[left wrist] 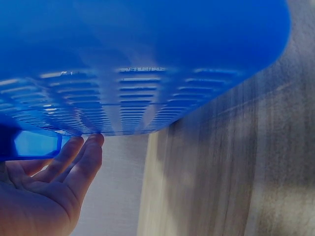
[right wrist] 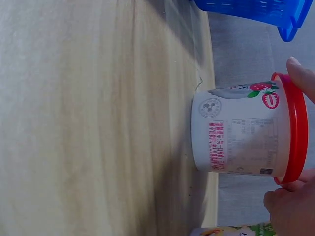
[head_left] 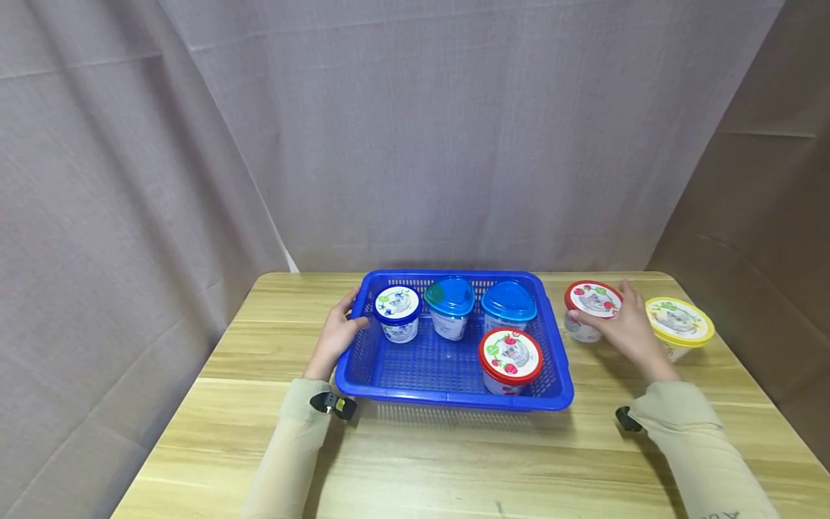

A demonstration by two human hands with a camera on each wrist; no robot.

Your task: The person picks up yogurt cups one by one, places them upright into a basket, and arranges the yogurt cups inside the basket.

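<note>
My left hand (head_left: 338, 330) grips the left rim of a blue plastic basket (head_left: 454, 396), thumb over the edge and fingers along the outside wall. In the left wrist view the fingers (left wrist: 81, 169) reach up against the slotted side. With thumb and fingers on opposite sides of its lid, my right hand (head_left: 632, 331) holds a white tub with a red strawberry lid (head_left: 586, 335), right of the basket. The right wrist view shows this red-lidded tub (right wrist: 241, 130) upright, its base close to the tabletop. Just beyond the hand stands a yellow-lidded tub (head_left: 681, 322).
Inside the basket are a dark-blue-lidded tub (head_left: 398, 303), two tubs with light-blue rounded-triangular lids (head_left: 449, 297) and another red-lidded tub (head_left: 511, 357). Basket and loose tubs are on a wooden table (head_left: 415, 468). Grey cloth (head_left: 415, 144) hangs behind its far edge.
</note>
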